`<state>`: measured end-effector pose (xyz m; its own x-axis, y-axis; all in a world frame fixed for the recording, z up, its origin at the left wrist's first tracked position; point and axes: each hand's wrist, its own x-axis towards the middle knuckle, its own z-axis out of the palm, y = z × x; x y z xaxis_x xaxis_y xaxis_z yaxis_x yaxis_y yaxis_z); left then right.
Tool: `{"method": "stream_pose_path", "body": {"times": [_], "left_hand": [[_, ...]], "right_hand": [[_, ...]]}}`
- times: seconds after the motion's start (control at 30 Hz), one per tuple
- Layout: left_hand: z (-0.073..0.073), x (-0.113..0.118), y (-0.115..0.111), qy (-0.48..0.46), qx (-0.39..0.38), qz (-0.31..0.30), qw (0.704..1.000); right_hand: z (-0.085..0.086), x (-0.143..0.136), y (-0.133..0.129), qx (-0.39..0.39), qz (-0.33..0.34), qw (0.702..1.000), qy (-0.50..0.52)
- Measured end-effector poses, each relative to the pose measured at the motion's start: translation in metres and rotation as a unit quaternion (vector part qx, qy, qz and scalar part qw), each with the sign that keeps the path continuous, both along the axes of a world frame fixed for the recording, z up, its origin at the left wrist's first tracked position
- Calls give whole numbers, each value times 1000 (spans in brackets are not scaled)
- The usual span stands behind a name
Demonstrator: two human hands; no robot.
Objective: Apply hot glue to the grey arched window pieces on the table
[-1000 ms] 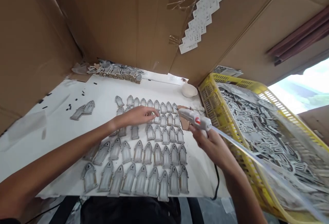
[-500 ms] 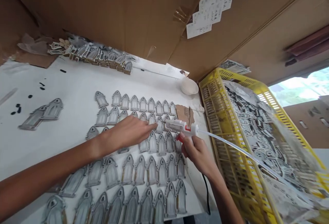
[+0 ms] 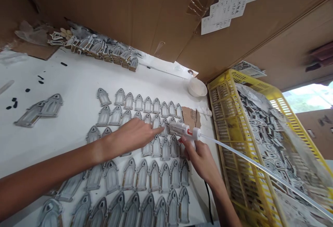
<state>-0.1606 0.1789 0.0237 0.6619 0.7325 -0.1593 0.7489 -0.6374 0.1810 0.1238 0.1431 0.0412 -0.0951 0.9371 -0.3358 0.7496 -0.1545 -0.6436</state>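
Note:
My right hand [image 3: 199,156] grips a white glue gun [image 3: 179,128] with a red trigger, and its nozzle points left over the rows of pieces. A long clear glue stick [image 3: 241,154] runs out of the gun's back to the lower right. My left hand [image 3: 139,133] reaches across from the left with the index finger stretched out. That fingertip is at a small grey arched window piece [image 3: 164,127], close to the nozzle; whether it presses down I cannot tell. The other left fingers are curled and partly hidden. Many like pieces [image 3: 154,175] lie in rows around both hands.
A yellow plastic crate [image 3: 221,116] full of grey pieces stands at the right. Behind the rows are a white bowl [image 3: 197,87] and a stack of pieces [image 3: 104,50]. Two overlapping pieces [image 3: 50,105] lie at left. Cardboard [image 3: 151,18] walls the back; a black cord [image 3: 208,199] hangs below.
The camera view has shifted slightly, so the crate and paper labels sit further right. Both hands and the glue gun stay at nearly the same piece.

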Motion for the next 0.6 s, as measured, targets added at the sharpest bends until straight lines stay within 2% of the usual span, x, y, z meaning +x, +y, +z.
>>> {"method": "stream_pose_path", "body": {"times": [0.23,0.47,0.6], "left_hand": [[-7,-5,-1,-35,-5,17,999],[-7,-6,-1,-38,-7,13,999],[-9,-6,-2,-56,1,17,998]], "right_hand": [[3,-4,0,43,26,997,-52],[4,-4,2,34,23,996,-76],[13,-4,7,29,39,995,-83]]}}
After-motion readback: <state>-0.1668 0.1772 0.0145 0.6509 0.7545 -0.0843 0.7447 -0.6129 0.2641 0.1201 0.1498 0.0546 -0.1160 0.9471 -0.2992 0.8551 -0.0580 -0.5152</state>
